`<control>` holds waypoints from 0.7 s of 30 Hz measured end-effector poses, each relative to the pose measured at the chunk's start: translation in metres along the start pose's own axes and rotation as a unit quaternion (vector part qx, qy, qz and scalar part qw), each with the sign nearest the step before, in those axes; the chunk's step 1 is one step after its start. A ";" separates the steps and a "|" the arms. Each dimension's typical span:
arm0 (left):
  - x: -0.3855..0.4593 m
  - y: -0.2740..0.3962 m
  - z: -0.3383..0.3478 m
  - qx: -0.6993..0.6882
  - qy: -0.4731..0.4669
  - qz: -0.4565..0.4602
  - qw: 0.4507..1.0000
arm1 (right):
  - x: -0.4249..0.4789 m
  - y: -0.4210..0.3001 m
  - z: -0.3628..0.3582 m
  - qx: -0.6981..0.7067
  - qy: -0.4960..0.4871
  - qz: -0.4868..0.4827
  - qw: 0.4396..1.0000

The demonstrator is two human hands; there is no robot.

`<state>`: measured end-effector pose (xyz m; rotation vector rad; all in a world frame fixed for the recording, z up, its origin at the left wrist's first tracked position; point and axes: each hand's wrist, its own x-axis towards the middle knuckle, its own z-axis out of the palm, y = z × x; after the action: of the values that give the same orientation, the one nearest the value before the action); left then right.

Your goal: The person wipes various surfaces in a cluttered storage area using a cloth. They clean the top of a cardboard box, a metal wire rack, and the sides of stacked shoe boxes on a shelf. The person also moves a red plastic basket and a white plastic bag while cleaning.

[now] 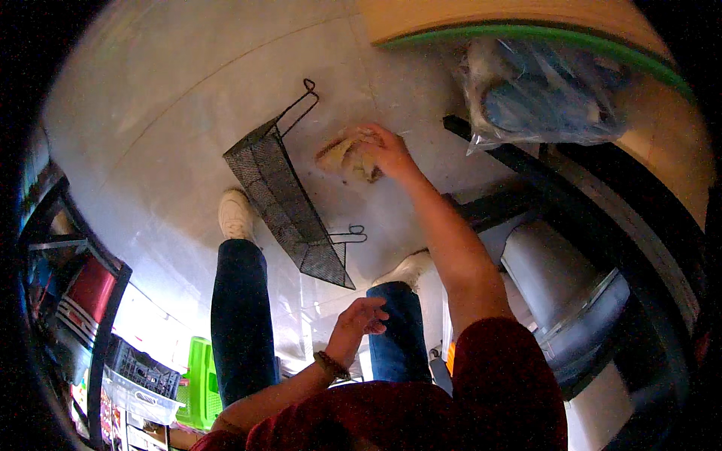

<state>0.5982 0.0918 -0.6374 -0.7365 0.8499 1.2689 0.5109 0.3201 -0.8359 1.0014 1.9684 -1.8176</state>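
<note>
My right hand [386,151] reaches down to the floor and grips a crumpled yellowish-brown cloth [347,155]. Dark specks lie on the floor around the cloth. Just left of it, a black wire-mesh basket [279,197] with looped wire hooks at both ends lies tilted on the floor, apart from my hand. My left hand [361,322], with a bracelet at the wrist, hangs in front of my right knee; its fingers are loosely bent and nothing shows in them.
At upper right, a clear plastic bag [541,101] of bluish contents sits near a green-edged wooden tabletop [507,14]. Below are a black frame [496,152] and a grey bin [555,270]. A rack [115,293], a clear plastic bin [141,394] and a green plastic piece [197,383] stand left.
</note>
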 end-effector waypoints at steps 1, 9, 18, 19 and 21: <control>0.001 0.001 0.000 0.006 0.004 0.004 1.000 | -0.008 -0.004 -0.006 0.049 -0.013 0.044 0.998; -0.007 -0.011 -0.005 0.001 -0.020 -0.008 1.000 | 0.020 0.100 -0.097 -0.270 0.208 -0.141 0.930; 0.004 -0.002 -0.007 0.041 0.045 0.040 0.997 | -0.104 0.031 -0.005 -0.073 -0.036 0.094 0.992; 0.004 0.002 -0.004 0.031 0.071 0.053 0.996 | -0.124 0.003 -0.009 -0.059 -0.045 0.042 0.996; 0.007 0.013 -0.002 -0.057 0.072 0.010 0.996 | -0.170 -0.051 -0.006 -0.071 -0.060 -0.038 0.995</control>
<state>0.5861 0.0953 -0.6448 -0.9206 0.9089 1.3014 0.6016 0.2774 -0.6899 0.7663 2.0560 -1.7041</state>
